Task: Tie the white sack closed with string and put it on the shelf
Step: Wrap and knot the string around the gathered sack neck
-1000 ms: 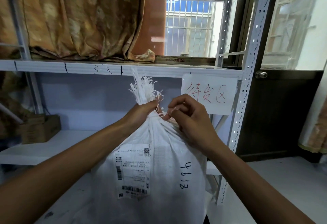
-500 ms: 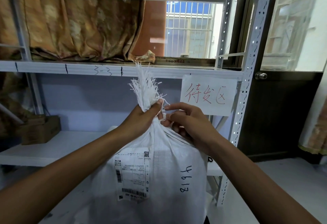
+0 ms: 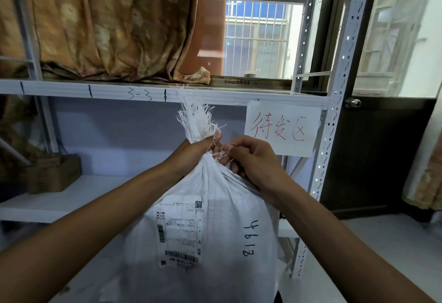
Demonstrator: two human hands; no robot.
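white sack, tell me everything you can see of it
The white sack looks like woven plastic cloth, full and upright in front of the metal shelf rack, its base out of view. Its mouth is gathered into a tight neck with a frayed top of loose white strands above. The left hand grips that neck; the right hand pinches thin string beside it. A printed shipping label with barcodes sticks on the front, with black handwritten digits to its right.

sack [image 3: 203,231] apparently stands before the shelf [image 3: 71,197], box [image 3: 53,173] on it at left, sign [image 3: 283,128] above right
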